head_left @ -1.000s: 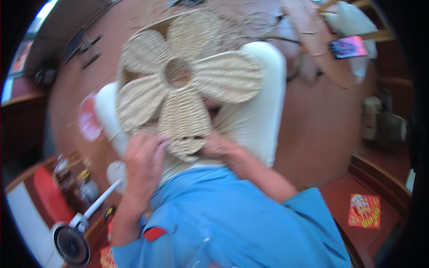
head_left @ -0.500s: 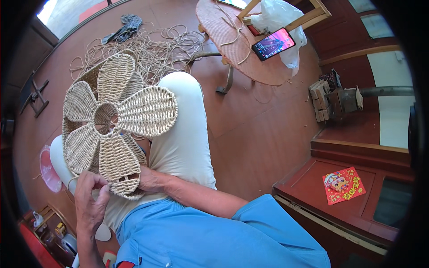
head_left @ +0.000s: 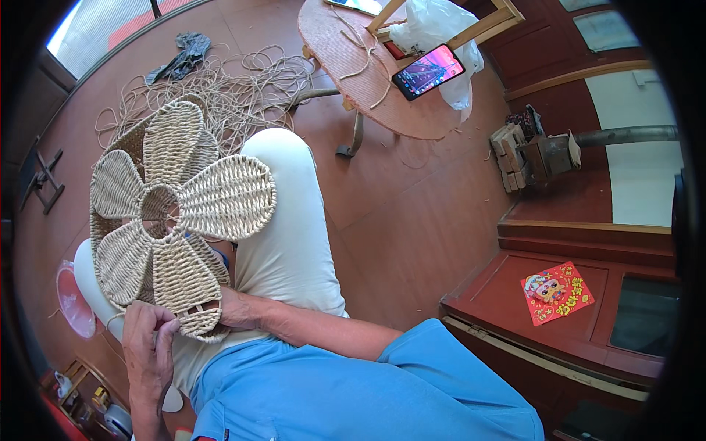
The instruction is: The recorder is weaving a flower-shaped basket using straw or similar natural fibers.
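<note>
A woven flower (head_left: 173, 220) of pale cane, five petals round an open hub, rests upright on the person's lap against the white-trousered knees. The left hand (head_left: 149, 332) pinches the lower edge of the bottom petal, fingers curled over the weave. The right hand (head_left: 234, 309) lies just behind that same petal — mostly hidden, so I cannot tell whether it grips or only steadies. Loose cane (head_left: 228, 88) sprawls in coils on the red floor beyond the knees, a dark rag (head_left: 180, 55) at its far edge. A round table (head_left: 382, 81) stands near, bearing a lit phone (head_left: 428, 71) and a white bag (head_left: 441, 33). A red card (head_left: 557, 292) lies on the wooden step, well apart.
</note>
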